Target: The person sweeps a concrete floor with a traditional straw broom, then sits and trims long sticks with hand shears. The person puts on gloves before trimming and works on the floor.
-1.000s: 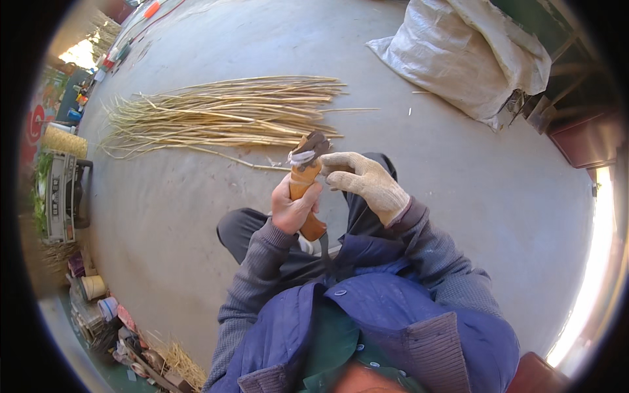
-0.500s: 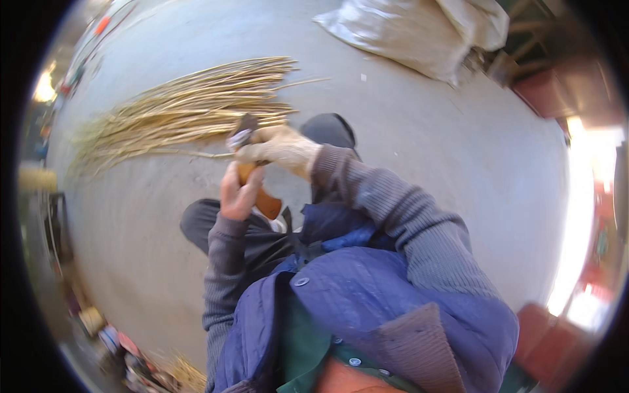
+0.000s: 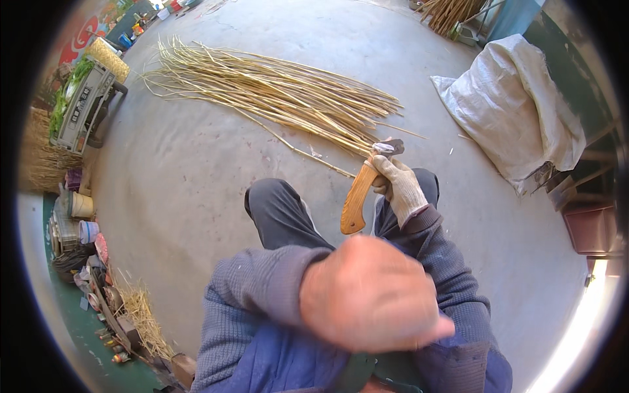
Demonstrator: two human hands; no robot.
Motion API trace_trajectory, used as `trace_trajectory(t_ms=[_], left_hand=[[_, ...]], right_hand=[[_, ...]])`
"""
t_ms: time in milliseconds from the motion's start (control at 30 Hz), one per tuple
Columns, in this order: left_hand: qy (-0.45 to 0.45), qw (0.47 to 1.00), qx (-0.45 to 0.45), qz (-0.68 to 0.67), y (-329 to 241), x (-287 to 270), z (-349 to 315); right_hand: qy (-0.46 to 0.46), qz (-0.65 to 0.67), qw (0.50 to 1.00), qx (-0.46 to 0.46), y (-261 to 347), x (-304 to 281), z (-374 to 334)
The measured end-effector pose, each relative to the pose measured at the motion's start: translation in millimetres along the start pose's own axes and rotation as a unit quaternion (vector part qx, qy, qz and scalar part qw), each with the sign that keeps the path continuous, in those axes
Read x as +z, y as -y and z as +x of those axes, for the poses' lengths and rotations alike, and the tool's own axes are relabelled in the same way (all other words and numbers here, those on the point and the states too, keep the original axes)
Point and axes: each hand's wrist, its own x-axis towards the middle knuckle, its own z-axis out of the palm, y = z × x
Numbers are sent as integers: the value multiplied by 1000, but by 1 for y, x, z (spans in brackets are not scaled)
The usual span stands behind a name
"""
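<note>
Floor point(image 3: 177, 196) carries the stalk bundle point(image 3: 282, 92); by its near right end in view, the wooden-handled tool point(image 3: 362, 188) is held up, likely stiff, top-heavy and smooth, best taken mid-handle. Bare left hand point(image 3: 370, 293) is blurred before the chest, can't tell if clenched; gloved right hand point(image 3: 401, 187) grasps the tool up by its dark head point(image 3: 394, 147). Vs half a second ago: left is off the handle, right holds it alone.
</note>
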Motion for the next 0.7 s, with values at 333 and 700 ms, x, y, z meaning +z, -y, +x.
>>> trace_trajectory(t_ms=[333, 700], left_hand=[[-16, 999, 19, 34, -7, -14, -8], [22, 875, -459, 154, 143, -2, -161]], right_hand=[[-17, 4, 1000, 23, -1, 1, -8], [-12, -15, 1000, -12, 5, 42, -35]])
